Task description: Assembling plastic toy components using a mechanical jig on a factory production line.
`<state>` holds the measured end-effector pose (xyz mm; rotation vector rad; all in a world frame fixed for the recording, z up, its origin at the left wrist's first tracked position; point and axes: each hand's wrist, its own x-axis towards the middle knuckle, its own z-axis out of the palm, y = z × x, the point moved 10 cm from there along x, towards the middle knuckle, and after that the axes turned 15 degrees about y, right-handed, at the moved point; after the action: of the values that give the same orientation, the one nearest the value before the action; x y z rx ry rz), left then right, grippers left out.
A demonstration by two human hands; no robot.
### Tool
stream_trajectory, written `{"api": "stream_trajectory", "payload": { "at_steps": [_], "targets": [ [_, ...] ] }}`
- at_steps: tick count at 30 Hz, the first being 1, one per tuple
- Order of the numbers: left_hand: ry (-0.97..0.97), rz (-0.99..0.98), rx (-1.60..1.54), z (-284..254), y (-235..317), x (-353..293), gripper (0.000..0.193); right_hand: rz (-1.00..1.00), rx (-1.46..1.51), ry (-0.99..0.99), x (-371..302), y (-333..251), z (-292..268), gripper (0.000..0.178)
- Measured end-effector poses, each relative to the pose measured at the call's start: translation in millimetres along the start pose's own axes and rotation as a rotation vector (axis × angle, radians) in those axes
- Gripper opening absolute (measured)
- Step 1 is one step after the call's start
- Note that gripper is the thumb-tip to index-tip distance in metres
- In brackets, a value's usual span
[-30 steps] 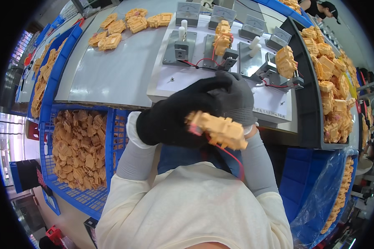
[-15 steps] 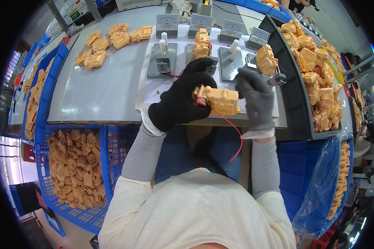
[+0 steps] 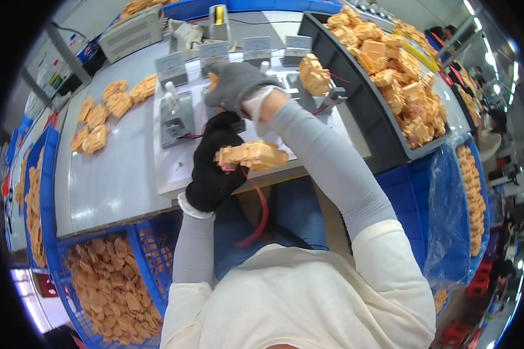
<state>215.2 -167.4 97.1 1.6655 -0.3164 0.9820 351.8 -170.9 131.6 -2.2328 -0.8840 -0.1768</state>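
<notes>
My left hand (image 3: 214, 163), in a black glove, grips an orange plastic part (image 3: 251, 156) with a red wire (image 3: 261, 210) hanging from it, just above the table's front edge. My right hand (image 3: 234, 84), in a grey glove, reaches forward over a grey metal fixture, its fingers closed around a small orange piece (image 3: 213, 80) on the fixture. A second fixture (image 3: 176, 113) stands to the left. Another orange part (image 3: 314, 74) sits clamped on a fixture to the right.
A dark tray (image 3: 369, 119) heaped with orange parts runs along the right. Loose orange parts (image 3: 108, 113) lie on the grey table at left. Blue crates (image 3: 108, 279) of orange parts stand below left. Meters (image 3: 170, 61) and a beige box (image 3: 133, 32) sit at the back.
My right hand let go of the orange part and reached forward to the fixture. My left hand keeps the part and has drawn it back toward the table edge.
</notes>
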Motion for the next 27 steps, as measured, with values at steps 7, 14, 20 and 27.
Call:
{"api": "stream_trajectory", "payload": {
  "at_steps": [7,14,20,27],
  "targets": [
    [0.065,-0.065,0.047,-6.3,-4.2,-1.0,0.032,-0.222,0.154,0.600,-6.9,-46.1,-156.5,0.039],
    [0.269,-0.072,0.136,-15.3,8.2,-8.2,0.025,-0.093,-0.896,1.149,-57.3,154.3,-362.1,0.047],
    [0.654,-0.415,-0.188,-51.2,6.8,-28.1,0.059,0.585,-1.099,0.923,-80.5,281.8,-377.0,0.055],
    [0.782,-0.732,-0.588,-82.9,3.9,-26.4,0.038,0.449,-1.252,0.865,-82.5,300.4,-386.8,0.069]
  ]
}}
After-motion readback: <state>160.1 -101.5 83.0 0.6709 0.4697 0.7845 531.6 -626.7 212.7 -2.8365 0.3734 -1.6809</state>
